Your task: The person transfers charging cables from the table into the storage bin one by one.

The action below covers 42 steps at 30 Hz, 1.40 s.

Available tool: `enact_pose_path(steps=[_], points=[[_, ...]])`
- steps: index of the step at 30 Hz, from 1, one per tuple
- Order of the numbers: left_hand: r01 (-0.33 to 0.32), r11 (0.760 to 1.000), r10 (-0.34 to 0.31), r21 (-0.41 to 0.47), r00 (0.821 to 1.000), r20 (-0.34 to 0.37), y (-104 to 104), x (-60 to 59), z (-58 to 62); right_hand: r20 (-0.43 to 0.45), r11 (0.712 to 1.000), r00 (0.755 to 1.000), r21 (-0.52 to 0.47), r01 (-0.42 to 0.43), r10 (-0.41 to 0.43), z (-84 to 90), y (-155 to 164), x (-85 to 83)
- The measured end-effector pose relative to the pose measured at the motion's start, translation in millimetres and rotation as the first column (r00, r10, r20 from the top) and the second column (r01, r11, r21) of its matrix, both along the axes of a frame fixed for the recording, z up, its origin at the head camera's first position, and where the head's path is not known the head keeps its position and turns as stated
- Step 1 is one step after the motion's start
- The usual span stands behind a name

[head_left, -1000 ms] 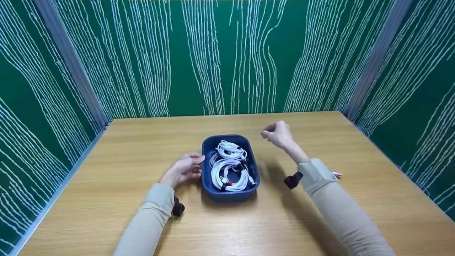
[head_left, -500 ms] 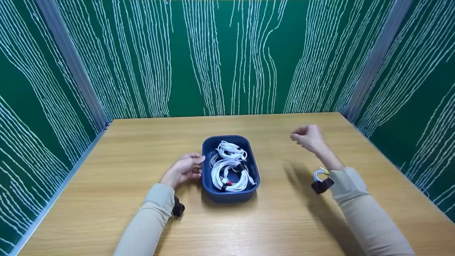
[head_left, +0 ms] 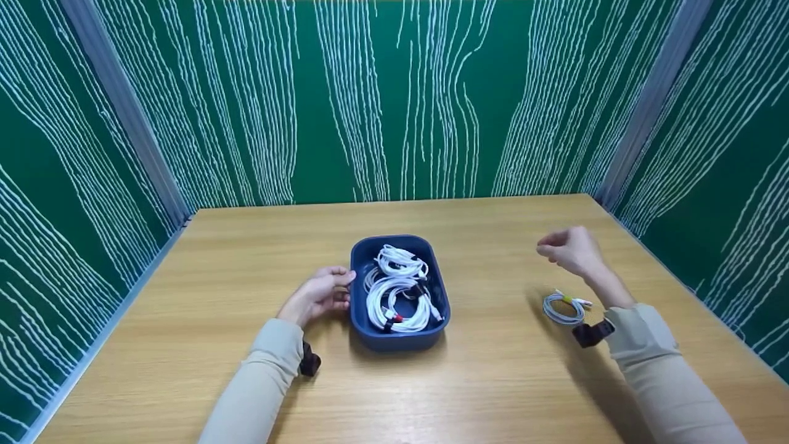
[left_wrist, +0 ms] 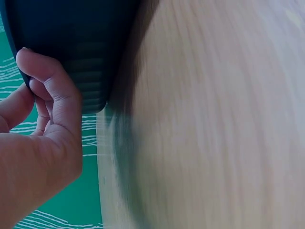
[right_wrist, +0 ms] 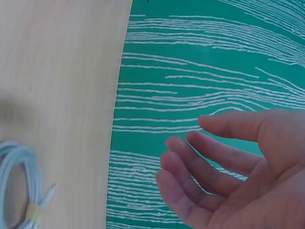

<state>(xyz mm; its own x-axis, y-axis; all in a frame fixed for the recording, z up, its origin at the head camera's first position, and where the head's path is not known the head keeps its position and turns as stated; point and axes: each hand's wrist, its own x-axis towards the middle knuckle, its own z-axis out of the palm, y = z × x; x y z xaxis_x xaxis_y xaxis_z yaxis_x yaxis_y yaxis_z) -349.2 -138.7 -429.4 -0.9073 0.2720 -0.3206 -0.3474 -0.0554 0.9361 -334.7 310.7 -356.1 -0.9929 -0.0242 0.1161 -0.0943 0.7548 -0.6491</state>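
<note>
A dark blue plastic bin (head_left: pixel 397 343) stands on the table with several coiled white cables (head_left: pixel 397 303) inside. My left hand (head_left: pixel 317 293) pinches the bin's left rim between thumb and fingers; in the left wrist view the dark bin wall (left_wrist: pixel 90 57) rises beside the curled fingers. Out to the right, my right hand (head_left: pixel 573 250) hovers over the table, holding nothing. The right wrist view shows its fingers loosely bent and apart from the thumb. Nearest to it lies a coiled light grey cable (head_left: pixel 562 320) on the table, bound with a yellow tie (right_wrist: pixel 34 212).
The wooden table (head_left: pixel 259 240) carries the bin and the loose cable. Green walls (head_left: pixel 394 111) with white wavy lines enclose its back and both sides. A small black wrist camera (head_left: pixel 593 333) sits on the right sleeve, and another on the left.
My right hand has moved rightward, away from the bin, uncovering the cable with the yellow tie. The left hand and the bin have stayed in place.
</note>
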Motion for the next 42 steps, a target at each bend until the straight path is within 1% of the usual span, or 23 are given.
enact_pose_path(steps=[4, 7, 10, 13, 17, 21, 24, 26, 30, 33, 36, 37, 42], points=[[0.001, 1.000, -0.001, 0.004, 1.000, 0.006, 1, 0.0, -0.3, 0.037, 0.999, 0.999, 0.032, -0.034, 0.033, -5.7, 11, 3.7], [0.000, 1.000, 0.000, 0.008, 1.000, 0.009, 1, 0.2, -0.6, 0.076, 0.998, 0.997, 0.053, -0.038, 0.034, -10.5, 18, 6.0], [-0.004, 1.000, 0.004, 0.004, 1.000, 0.007, 1, 0.2, -0.8, 0.129, 0.995, 0.991, 0.095, -0.038, 0.026, -16.8, 25, 7.8], [-0.006, 1.000, 0.006, -0.002, 1.000, 0.007, 1, 0.2, -0.8, 0.203, 0.988, 0.979, 0.147, -0.052, 0.021, -24.1, 29, 10.0], [-0.008, 1.000, 0.008, -0.002, 1.000, 0.005, 2, -0.4, -0.3, 0.306, 0.974, 0.952, 0.210, -0.084, 0.016, -33.1, 33, 14.4], [-0.008, 1.000, 0.008, -0.002, 1.000, 0.007, 2, -0.5, -0.3, 0.348, 0.973, 0.938, 0.213, -0.092, 0.013, -41.6, 35, 20.3], [-0.009, 1.000, 0.009, -0.004, 1.000, 0.008, 1, -0.4, -0.8, 0.345, 0.978, 0.939, 0.197, -0.073, 0.000, -46.6, 36, 22.8], [-0.008, 1.000, 0.008, -0.004, 1.000, 0.008, 1, -0.6, -1.3, 0.337, 0.976, 0.941, 0.208, -0.058, -0.016, -48.9, 35, 22.4], [-0.003, 1.000, 0.003, -0.001, 1.000, 0.007, 1, -1.0, -1.9, 0.277, 0.959, 0.961, 0.275, -0.067, -0.012, -53.4, 36, 18.6], [0.006, 1.000, -0.006, 0.005, 1.000, 0.004, 1, -0.9, -1.9, 0.192, 0.934, 0.981, 0.346, -0.085, 0.018, -57.5, 39, 16.7], [0.017, 1.000, -0.017, 0.009, 1.000, 0.003, 1, -1.0, -1.5, 0.146, 0.921, 0.989, 0.379, -0.089, 0.036, -61.3, 42, 16.6], [0.022, 1.000, -0.022, 0.011, 1.000, 0.002, 1, -1.1, -1.5, 0.137, 0.918, 0.990, 0.386, -0.088, 0.037, -62.4, 42, 16.5], [0.022, 1.000, -0.022, 0.008, 1.000, 0.000, 0, -1.2, -1.3, 0.169, 0.925, 0.985, 0.368, -0.091, 0.030, -63.8, 43, 14.9]])
